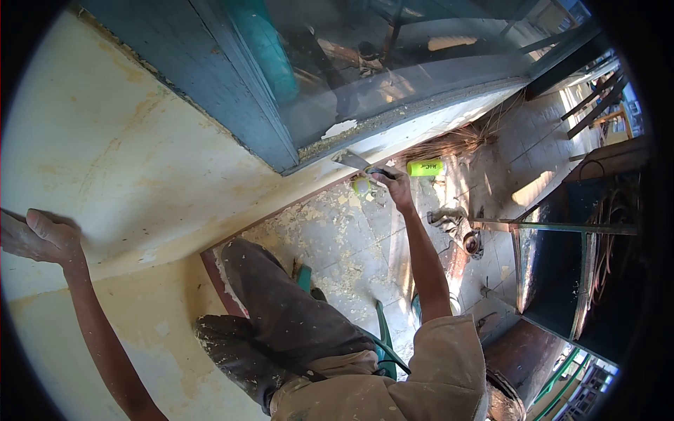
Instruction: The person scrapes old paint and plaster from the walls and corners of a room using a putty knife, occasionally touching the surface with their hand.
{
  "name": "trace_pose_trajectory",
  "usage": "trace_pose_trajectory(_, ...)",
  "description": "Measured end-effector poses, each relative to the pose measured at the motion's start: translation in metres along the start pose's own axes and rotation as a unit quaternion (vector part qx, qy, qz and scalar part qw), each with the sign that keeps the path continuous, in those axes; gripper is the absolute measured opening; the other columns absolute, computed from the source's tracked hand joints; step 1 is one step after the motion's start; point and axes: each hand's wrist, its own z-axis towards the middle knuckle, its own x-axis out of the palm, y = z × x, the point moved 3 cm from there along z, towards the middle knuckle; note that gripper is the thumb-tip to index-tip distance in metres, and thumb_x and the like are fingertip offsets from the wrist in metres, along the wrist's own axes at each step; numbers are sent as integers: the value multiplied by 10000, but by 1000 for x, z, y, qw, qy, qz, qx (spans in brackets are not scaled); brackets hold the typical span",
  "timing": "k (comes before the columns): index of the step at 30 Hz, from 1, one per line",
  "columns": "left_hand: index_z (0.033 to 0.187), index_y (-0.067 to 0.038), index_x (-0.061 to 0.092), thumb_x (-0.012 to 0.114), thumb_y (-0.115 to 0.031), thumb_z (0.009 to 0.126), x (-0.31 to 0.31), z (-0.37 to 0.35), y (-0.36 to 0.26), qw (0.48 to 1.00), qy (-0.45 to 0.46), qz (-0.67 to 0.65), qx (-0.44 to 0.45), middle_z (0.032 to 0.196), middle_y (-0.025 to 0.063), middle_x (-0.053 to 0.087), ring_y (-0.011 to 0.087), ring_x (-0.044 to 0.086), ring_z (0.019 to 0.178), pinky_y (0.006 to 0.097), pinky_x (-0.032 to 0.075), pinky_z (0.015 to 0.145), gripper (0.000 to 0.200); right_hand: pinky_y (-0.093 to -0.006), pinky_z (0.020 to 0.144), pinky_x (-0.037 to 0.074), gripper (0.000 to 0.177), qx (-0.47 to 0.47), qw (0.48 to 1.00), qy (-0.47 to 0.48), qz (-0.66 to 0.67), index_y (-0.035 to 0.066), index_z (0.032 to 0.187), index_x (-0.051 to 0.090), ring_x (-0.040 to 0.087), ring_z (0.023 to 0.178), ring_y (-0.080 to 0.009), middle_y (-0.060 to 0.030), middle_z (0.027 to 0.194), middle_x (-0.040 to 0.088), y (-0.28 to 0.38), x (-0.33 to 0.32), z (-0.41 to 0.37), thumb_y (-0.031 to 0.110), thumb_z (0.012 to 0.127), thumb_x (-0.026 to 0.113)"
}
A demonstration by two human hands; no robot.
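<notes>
My right hand (395, 189) is closed round the dark handle of a scraper (352, 161). The scraper's wide metal blade points left, at the wall's edge just below the window frame (281, 151). My left hand (43, 237) lies stretched out against the cream wall (133, 161), its fingertips cut off by the picture's left edge. The wall has yellowish worn patches. Paint flakes line the window ledge (379, 125), and a larger white flake (340, 129) rests there near the blade.
Peeled paint chips (344, 231) litter the tiled floor. A bright green-yellow container (425, 168) and a bundle of thin sticks (449, 144) lie beyond my right hand. A dark open cabinet (562, 259) stands at the right. Green chair parts (383, 326) show beside my legs.
</notes>
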Motion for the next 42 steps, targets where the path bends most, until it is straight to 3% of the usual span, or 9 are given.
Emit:
trace_pose_trajectory(1,1173,132,467,190,-481,956,0,0,-2,1000,-2,0,5,1128,342,488,505,448,1009,531,310,894,707,-216,652,405,214,-7,1000,-12,-27,-28,918,669,503,703,-74,8,752,608,11,9,-2,155,807,671)
trace_pose_trajectory(6,1179,132,465,190,-481,956,-7,19,-26,999,-40,-5,11,1135,346,483,505,441,1012,525,307,898,708,-234,744,439,199,5,998,-51,24,-2,939,685,562,786,-93,-30,835,658,25,-25,-4,125,786,677)
trace_pose_trajectory(11,1261,118,414,189,-491,953,-2,5,-8,1000,-4,-22,-7,1254,328,425,480,392,1120,514,272,956,718,-246,734,445,200,-29,998,-38,-45,-7,948,684,564,785,-103,-34,837,661,24,30,-2,106,782,675)
trace_pose_trajectory(16,1311,100,377,183,-495,955,-6,14,-21,999,-22,-22,-13,1320,303,387,459,356,1191,505,237,1000,720,-260,820,440,213,5,996,-68,64,2,977,680,606,841,-129,-47,877,675,-10,-9,-9,119,804,637)
trace_pose_trajectory(19,1325,95,362,181,-499,955,-8,17,-30,999,-19,-31,-9,1340,294,372,453,343,1212,500,225,1013,723,-225,550,434,229,157,983,-60,77,68,999,663,554,698,-66,6,792,627,-38,4,-32,246,860,627)
trace_pose_trajectory(21,1337,92,347,183,-499,954,-9,18,-29,999,-12,-43,-10,1361,289,352,450,326,1232,496,215,1026,723,-215,459,385,279,204,949,-73,231,111,1014,611,519,635,-50,22,780,588,-58,61,-56,358,884,592)
trace_pose_trajectory(27,1350,89,323,194,-507,949,-9,17,-32,998,0,-54,-25,1382,286,327,452,294,1266,501,195,1042,730,-273,514,391,314,151,841,-137,502,158,1082,504,499,624,-116,6,768,521,11,180,-56,433,951,426)
trace_pose_trajectory(34,1369,62,305,222,-486,942,0,-8,1,996,16,-17,-81,1427,293,248,450,195,1335,537,122,1087,700,-255,455,362,363,150,877,-150,430,128,1070,491,473,532,-108,4,691,489,-20,177,-53,459,953,399)
trace_pose_trajectory(42,1368,42,325,201,-501,946,-1,-4,-6,998,4,-21,-52,1412,311,258,486,229,1305,560,142,1071,699,-240,265,232,397,175,824,-260,473,119,907,465,380,321,-108,-22,578,485,51,166,-32,508,940,392)
